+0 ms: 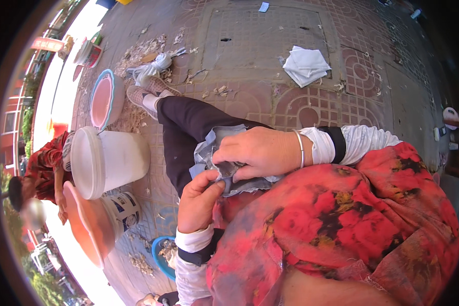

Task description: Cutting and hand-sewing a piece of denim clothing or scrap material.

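A piece of grey-blue cloth (209,148) with uneven, frayed edges lies across my lap, over dark trousers. My left hand (198,201) pinches a fold of this cloth between thumb and forefinger. Just above it, my right hand (262,149), with a bangle at the wrist, is closed on the same cloth with bent fingers. The two hands nearly touch at the fold. Whether anything small sits inside the fold is hidden by my fingers.
To the left stand a white bucket (125,158), an orange basin (89,224) and a pink basin (101,102). A blue basin (160,265) is lower down. Folded white sheets (306,66) lie on the paving. Another person (48,163) bends beside the orange basin.
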`<state>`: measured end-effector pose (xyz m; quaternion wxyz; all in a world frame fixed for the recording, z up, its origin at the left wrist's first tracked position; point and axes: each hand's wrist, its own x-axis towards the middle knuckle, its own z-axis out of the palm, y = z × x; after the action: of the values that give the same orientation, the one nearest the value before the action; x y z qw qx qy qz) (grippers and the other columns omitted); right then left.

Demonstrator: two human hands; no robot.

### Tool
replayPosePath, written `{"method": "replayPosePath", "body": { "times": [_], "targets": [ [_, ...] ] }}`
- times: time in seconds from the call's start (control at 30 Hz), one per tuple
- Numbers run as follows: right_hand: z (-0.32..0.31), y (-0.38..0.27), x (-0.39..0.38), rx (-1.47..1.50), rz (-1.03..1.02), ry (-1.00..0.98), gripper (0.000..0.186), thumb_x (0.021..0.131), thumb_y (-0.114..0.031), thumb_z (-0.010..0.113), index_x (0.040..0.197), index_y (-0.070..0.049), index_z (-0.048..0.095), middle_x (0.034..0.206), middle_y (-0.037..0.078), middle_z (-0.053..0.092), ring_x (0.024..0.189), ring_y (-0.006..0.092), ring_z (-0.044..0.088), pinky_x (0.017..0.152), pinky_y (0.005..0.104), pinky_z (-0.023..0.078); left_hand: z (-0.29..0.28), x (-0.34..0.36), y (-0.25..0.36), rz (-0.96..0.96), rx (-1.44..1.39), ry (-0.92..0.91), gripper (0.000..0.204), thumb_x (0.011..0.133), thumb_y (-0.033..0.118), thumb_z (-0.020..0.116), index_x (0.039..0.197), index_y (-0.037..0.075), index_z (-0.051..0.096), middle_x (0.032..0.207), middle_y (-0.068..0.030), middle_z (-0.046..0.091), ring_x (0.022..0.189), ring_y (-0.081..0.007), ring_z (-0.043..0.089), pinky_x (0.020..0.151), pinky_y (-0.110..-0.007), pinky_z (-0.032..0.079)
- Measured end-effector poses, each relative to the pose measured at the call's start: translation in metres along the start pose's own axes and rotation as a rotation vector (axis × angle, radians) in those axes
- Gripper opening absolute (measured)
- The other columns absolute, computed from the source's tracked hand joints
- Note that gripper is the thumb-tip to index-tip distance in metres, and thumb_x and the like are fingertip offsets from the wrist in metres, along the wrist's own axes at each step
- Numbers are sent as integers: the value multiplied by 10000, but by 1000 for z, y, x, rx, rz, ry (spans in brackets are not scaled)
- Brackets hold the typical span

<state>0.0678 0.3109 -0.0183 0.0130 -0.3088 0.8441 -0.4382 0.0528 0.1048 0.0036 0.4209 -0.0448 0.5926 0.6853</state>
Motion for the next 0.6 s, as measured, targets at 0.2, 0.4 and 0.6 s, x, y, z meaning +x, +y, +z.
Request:
{"method": "replayPosePath", "body": {
  "times": [0.2,0.4,0.6],
  "targets": [
    [-8,4,2,501,373,-39,539,695,-247,689,1131,-20,467,963,107,540,739,144,548,650,294,450,-5,-6,1,183,344,-132,111,808,-42,490,871,1,570,849,4,523,656,-54,499,537,-179,397],
    [-5,6,-6,324,142,39,242,693,-175,651,833,-7,547,740,135,548,692,243,563,620,324,434,-4,-1,9,541,593,-204,122,806,-29,482,894,-14,566,897,-42,517,698,-68,470,620,-177,388],
    [-21,-10,-15,121,-150,65,166,710,-128,625,789,-45,505,727,107,522,668,292,540,569,346,443,19,-3,26,523,677,-244,295,811,-53,449,1094,1,512,1105,-82,481,717,-52,447,609,-175,357]
  ]
}}
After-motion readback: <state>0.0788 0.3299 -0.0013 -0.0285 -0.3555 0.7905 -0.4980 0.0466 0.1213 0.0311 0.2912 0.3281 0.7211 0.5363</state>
